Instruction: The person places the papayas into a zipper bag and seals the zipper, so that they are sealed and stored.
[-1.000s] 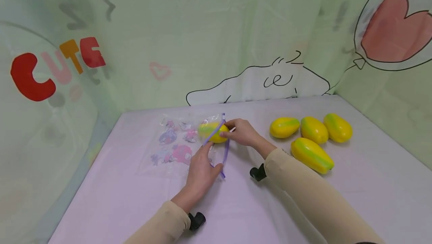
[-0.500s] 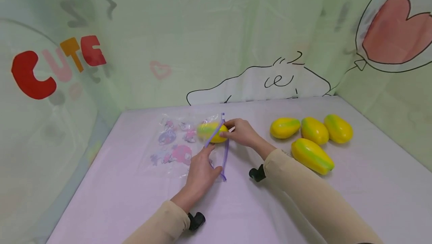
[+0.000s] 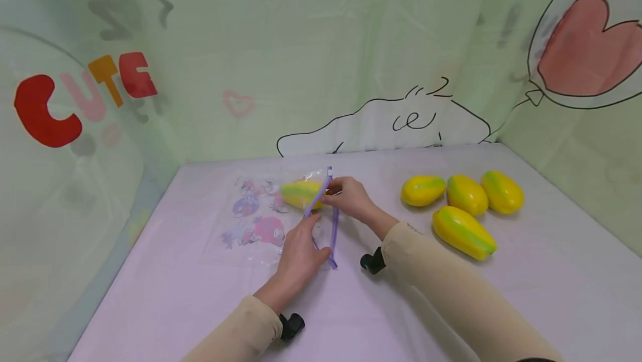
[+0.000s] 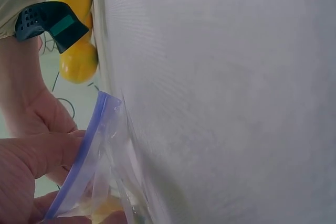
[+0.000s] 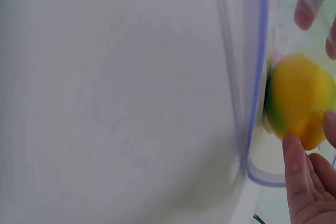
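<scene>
In the head view a clear zip bag [image 3: 266,231] with pink and purple cartoon prints lies flat, its purple-edged mouth facing right and spread apart. My left hand [image 3: 301,250] holds the bag at that mouth; the left wrist view shows my thumb beside the purple zip strip [image 4: 86,150]. Most of a yellow-green papaya [image 3: 300,193] is inside the bag. At its near end, my right hand [image 3: 351,200] holds it by thumb and fingers right in the opening. The right wrist view shows those fingertips [image 5: 293,145] against the papaya's tip.
Several more papayas [image 3: 466,194] sit grouped on the right of the lilac-covered table [image 3: 150,284]. Printed curtains [image 3: 301,44] enclose the back and sides. A black wrist camera [image 3: 373,260] juts from under each sleeve.
The papaya has slid left, deeper into the bag, and my right hand has followed it to the mouth. My left hand stays about where it was.
</scene>
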A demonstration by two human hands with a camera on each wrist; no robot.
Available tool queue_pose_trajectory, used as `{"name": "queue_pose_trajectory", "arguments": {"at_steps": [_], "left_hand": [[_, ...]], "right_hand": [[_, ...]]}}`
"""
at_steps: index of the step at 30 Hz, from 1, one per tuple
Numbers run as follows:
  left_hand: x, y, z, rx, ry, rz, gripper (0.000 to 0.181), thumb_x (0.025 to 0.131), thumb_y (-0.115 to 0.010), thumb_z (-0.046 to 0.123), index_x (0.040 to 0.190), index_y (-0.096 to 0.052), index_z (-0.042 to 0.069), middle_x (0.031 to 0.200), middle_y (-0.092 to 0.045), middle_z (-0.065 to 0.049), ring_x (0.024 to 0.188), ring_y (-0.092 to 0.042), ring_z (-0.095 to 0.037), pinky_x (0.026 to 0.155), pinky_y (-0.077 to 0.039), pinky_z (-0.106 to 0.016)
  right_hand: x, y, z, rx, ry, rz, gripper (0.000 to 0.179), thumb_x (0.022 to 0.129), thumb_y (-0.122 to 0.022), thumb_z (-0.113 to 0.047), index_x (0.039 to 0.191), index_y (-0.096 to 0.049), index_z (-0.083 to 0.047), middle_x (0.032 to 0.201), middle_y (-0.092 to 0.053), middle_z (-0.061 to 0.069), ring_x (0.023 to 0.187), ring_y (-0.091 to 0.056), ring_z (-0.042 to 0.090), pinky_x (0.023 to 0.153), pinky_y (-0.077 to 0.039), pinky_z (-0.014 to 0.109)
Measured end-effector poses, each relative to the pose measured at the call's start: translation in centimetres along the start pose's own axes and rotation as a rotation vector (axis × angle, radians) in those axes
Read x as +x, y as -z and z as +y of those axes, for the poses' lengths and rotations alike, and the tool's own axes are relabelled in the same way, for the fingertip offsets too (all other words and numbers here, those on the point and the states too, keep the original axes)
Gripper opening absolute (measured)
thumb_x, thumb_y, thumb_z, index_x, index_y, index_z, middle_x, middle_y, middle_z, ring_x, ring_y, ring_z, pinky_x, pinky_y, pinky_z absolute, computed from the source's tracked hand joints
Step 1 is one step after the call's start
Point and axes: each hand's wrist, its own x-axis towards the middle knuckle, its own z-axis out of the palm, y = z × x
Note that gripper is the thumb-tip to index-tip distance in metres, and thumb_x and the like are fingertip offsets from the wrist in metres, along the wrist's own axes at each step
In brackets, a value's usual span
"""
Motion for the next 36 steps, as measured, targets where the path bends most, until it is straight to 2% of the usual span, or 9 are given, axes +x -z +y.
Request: {"name": "queue_pose_trajectory", "arguments": {"at_steps": [6, 9, 11, 15, 18, 21, 27, 32, 36], "left_hand": [[0.1, -0.1, -0.2, 0.008, -0.057, 0.016, 0.065, 0.075, -0.084, 0.0, 0.134, -0.059, -0.002, 0.135, -0.065, -0.022, 0.122, -0.065, -0.04, 0.104, -0.054, -0.05], [0.2, -0.1, -0.2, -0.007, -0.055, 0.002, 0.066, 0.075, -0.084, 0.001, 0.136, -0.059, -0.001, 0.134, -0.066, -0.021, 0.121, -0.065, -0.04, 0.104, -0.054, -0.051], [0.2, -0.1, -0.2, -0.014, -0.052, -0.004, 0.067, 0.075, -0.085, 0.002, 0.137, -0.058, -0.001, 0.134, -0.066, -0.021, 0.121, -0.065, -0.04, 0.104, -0.054, -0.051], [0.1, -0.2, -0.1, -0.035, -0.028, -0.022, 0.069, 0.076, -0.085, 0.003, 0.139, -0.057, 0.0, 0.137, -0.064, -0.021, 0.124, -0.063, -0.042, 0.107, -0.051, -0.052], [0.2, -0.3, -0.1, -0.037, -0.032, -0.017, 0.07, 0.076, -0.085, 0.003, 0.14, -0.055, -0.001, 0.139, -0.063, -0.021, 0.125, -0.062, -0.042, 0.107, -0.051, -0.052], [0.5, -0.4, 0.1, -0.027, -0.036, -0.006, 0.071, 0.076, -0.085, 0.003, 0.14, -0.055, -0.001, 0.139, -0.063, -0.021, 0.124, -0.063, -0.042, 0.107, -0.052, -0.052], [0.7, -0.5, 0.2, -0.021, 0.007, -0.029, 0.07, 0.079, -0.085, 0.006, 0.142, -0.053, -0.001, 0.144, -0.059, -0.022, 0.131, -0.058, -0.041, 0.111, -0.048, -0.052], [0.5, -0.3, 0.3, -0.038, 0.049, -0.032, 0.071, 0.08, -0.084, 0.007, 0.144, -0.053, 0.001, 0.146, -0.058, -0.021, 0.133, -0.057, -0.041, 0.112, -0.047, -0.052], [0.5, 0.0, 0.2, -0.036, 0.037, -0.008, 0.072, 0.078, -0.084, 0.005, 0.143, -0.054, 0.001, 0.145, -0.059, -0.022, 0.131, -0.058, -0.042, 0.111, -0.049, -0.052]], "right_hand": [[0.3, -0.5, -0.1, 0.269, -0.073, -0.108, 0.052, 0.098, -0.063, -0.004, 0.145, -0.047, 0.008, 0.141, -0.061, 0.025, 0.131, -0.061, 0.036, 0.111, -0.051, 0.045], [0.5, -0.8, -0.2, 0.38, -0.11, -0.182, 0.058, 0.098, -0.058, 0.001, 0.152, -0.037, 0.008, 0.15, -0.053, 0.022, 0.137, -0.056, 0.035, 0.116, -0.045, 0.045], [0.6, -0.9, -0.2, 0.45, -0.124, -0.226, 0.059, 0.1, -0.054, 0.002, 0.155, -0.033, 0.007, 0.155, -0.048, 0.02, 0.135, -0.057, 0.033, 0.117, -0.044, 0.044], [0.5, -1.1, -0.1, 0.537, -0.139, -0.279, 0.058, 0.103, -0.049, 0.002, 0.158, -0.029, 0.005, 0.16, -0.041, 0.019, 0.119, -0.063, 0.025, 0.115, -0.047, 0.04], [0.3, -0.8, 0.1, 0.55, -0.136, -0.299, 0.058, 0.104, -0.05, 0.002, 0.157, -0.028, 0.007, 0.16, -0.041, 0.022, 0.126, -0.062, 0.03, 0.116, -0.046, 0.041], [0.2, -0.2, 0.3, 0.53, -0.128, -0.307, 0.06, 0.103, -0.053, 0.001, 0.156, -0.027, 0.009, 0.158, -0.042, 0.025, 0.143, -0.048, 0.037, 0.119, -0.041, 0.044], [-0.8, 2.3, 1.2, 0.428, -0.124, -0.314, 0.056, 0.105, -0.052, -0.004, 0.156, -0.03, 0.008, 0.156, -0.046, 0.025, 0.142, -0.05, 0.035, 0.118, -0.042, 0.043], [-2.3, 5.8, 1.8, 0.34, -0.089, -0.279, 0.049, 0.107, -0.053, -0.014, 0.151, -0.042, 0.005, 0.148, -0.055, 0.026, 0.133, -0.059, 0.037, 0.112, -0.049, 0.042], [-4.0, 10.2, 2.1, 0.285, -0.063, -0.232, 0.047, 0.108, -0.052, -0.02, 0.149, -0.046, 0.003, 0.146, -0.056, 0.026, 0.13, -0.061, 0.037, 0.109, -0.052, 0.036]]}}
